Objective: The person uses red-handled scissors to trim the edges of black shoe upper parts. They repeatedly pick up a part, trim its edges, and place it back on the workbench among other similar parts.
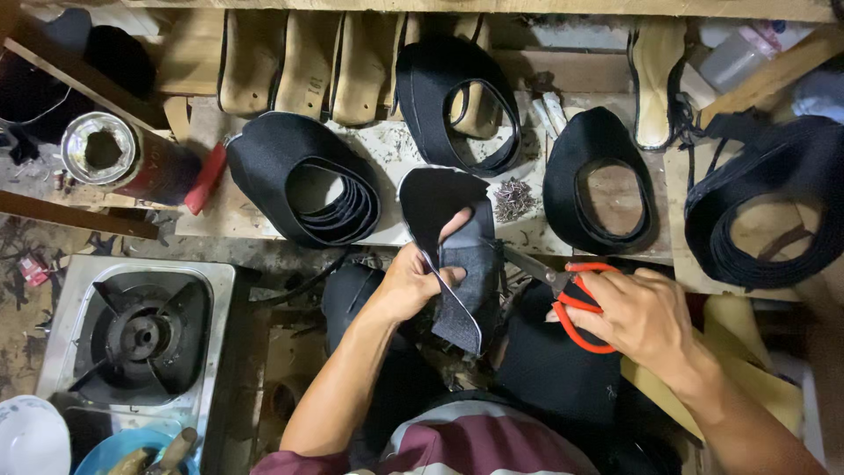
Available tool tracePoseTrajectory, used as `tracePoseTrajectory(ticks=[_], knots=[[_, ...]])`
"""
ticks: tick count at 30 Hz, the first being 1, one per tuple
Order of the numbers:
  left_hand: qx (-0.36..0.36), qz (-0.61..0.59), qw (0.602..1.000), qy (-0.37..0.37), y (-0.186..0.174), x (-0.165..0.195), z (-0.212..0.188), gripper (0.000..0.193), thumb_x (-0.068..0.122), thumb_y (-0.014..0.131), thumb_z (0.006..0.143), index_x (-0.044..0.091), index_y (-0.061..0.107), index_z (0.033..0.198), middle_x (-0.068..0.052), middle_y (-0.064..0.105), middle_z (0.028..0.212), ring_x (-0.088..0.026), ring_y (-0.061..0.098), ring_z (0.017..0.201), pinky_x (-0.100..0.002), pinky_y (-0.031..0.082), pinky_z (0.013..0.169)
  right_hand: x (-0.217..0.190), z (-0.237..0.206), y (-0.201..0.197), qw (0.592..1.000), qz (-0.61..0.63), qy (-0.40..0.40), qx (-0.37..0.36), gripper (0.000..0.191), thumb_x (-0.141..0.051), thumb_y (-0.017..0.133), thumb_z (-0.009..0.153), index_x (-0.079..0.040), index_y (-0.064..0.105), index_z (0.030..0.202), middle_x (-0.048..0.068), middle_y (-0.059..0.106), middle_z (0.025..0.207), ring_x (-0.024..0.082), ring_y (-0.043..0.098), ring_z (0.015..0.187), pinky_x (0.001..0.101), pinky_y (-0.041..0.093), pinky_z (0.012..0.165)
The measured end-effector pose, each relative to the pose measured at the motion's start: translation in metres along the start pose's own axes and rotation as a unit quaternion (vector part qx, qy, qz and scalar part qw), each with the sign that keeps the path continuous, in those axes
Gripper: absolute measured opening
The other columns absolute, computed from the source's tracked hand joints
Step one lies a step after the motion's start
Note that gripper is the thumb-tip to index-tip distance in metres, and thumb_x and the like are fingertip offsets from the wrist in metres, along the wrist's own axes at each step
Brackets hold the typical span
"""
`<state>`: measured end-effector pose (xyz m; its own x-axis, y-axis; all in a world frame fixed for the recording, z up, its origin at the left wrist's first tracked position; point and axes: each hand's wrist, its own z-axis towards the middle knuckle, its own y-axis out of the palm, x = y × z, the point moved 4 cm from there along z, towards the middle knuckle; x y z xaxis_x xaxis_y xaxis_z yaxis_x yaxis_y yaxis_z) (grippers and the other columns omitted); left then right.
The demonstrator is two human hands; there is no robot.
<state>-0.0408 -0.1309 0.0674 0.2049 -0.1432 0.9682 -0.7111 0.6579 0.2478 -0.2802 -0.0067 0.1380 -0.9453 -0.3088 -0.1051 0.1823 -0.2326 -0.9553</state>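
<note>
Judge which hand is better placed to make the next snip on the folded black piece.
Right. The right hand already grips the red-handled scissors, blades aimed at the black shoe piece. The left hand is clamped on that piece, steadying it, so it likely cannot cut.

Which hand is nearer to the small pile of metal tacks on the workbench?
The left hand. It holds the black fabric piece just below and left of the tacks. The right hand, gripping the red-handled scissors, is farther away, lower and to the right.
</note>
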Motion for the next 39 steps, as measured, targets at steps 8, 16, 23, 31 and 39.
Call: tracePoseTrajectory(ticks=[8,16,23,31,39], knots=[[0.062,-0.089,0.994,-0.003,-0.004,-0.016,-0.002,0.081,-0.014,0.063,0.083,0.002,0.039,0.159,-0.006,0.053,0.151,-0.011,0.056,0.126,-0.025,0.045,0.102,-0.009,-0.013,0.026,0.964,0.216,0.140,0.074,0.041,-0.019,0.092,0.068,-0.008,0.067,0.099,0.006,0.069,0.075,0.021,0.064,0.063,0.0314,0.051,0.062],[0.104,-0.171,0.980,0.003,0.009,-0.054,-0.007,0.070,-0.008,0.065,0.091,0.003,0.042,0.156,-0.004,0.065,0.132,-0.013,0.062,0.116,-0.030,0.049,0.104,-0.052,-0.025,0.047,0.905,0.362,0.130,0.180,0.057,-0.007,0.090,0.072,0.006,0.063,0.120,-0.001,0.064,0.073,0.006,0.062,0.061,0.0215,0.052,0.061],[0.094,-0.291,0.952,0.009,-0.020,-0.051,-0.033,0.027,0.005,0.068,0.091,0.001,0.062,0.117,-0.011,0.066,0.133,-0.020,0.065,0.115,-0.034,0.052,0.098,0.001,-0.050,0.059,0.739,0.615,0.239,0.134,0.048,-0.007,0.084,0.068,0.006,0.062,0.108,0.009,0.067,0.087,0.018,0.063,0.068,0.0315,0.052,0.066],[-0.124,-0.228,0.959,-0.117,0.002,-0.085,-0.038,0.019,0.006,0.074,0.092,0.000,0.079,0.109,-0.014,0.072,0.124,-0.021,0.069,0.105,-0.033,0.052,0.095,0.018,-0.033,0.056,0.675,0.720,0.143,-0.076,0.054,-0.023,0.085,0.061,0.007,0.072,0.104,0.014,0.071,0.101,0.020,0.066,0.087,0.0335,0.053,0.075],[-0.389,-0.244,0.887,-0.043,0.066,-0.090,-0.056,0.028,0.003,0.079,0.093,0.007,0.073,0.120,-0.008,0.072,0.129,-0.018,0.065,0.126,-0.031,0.049,0.112,0.001,0.019,0.087,0.701,0.683,0.159,-0.130,0.042,-0.007,0.081,0.071,0.003,0.071,0.111,0.012,0.066,0.088,0.018,0.062,0.072,0.0319,0.051,0.067]])
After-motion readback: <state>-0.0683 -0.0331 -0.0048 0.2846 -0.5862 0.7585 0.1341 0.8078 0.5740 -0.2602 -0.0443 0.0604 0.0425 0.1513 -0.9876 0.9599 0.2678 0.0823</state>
